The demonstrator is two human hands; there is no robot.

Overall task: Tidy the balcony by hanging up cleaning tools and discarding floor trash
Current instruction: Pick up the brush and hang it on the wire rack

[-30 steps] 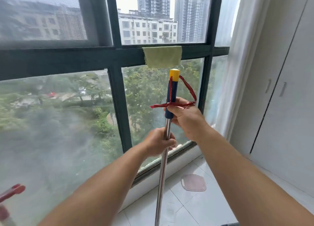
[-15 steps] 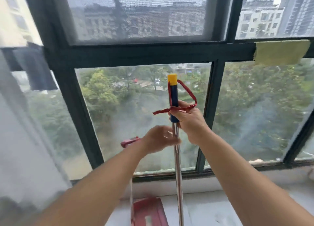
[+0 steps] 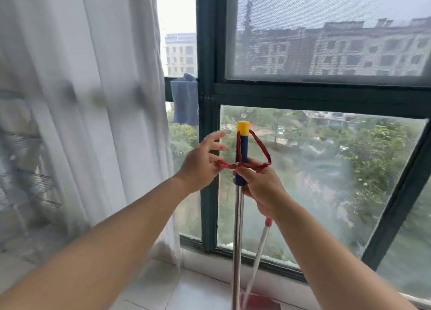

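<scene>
I hold the mop pole (image 3: 238, 228) upright in front of me, its blue grip (image 3: 241, 160) with the yellow cap (image 3: 243, 128) at chest height against the window. My right hand (image 3: 261, 188) is wrapped round the bottom of the blue grip, at about 4 o'clock from the cap. My left hand (image 3: 203, 163), at 9 o'clock from the grip, pinches the loose end of the red cord loop (image 3: 261, 151) with thumb and forefinger, its other fingers spread. The loop hangs off the cap towards 3 o'clock. A blue cloth (image 3: 185, 100) hangs on the window frame (image 3: 207, 95) at 11 o'clock. Behind my right wrist leans a thin white pole (image 3: 258, 249) with a red tip.
</scene>
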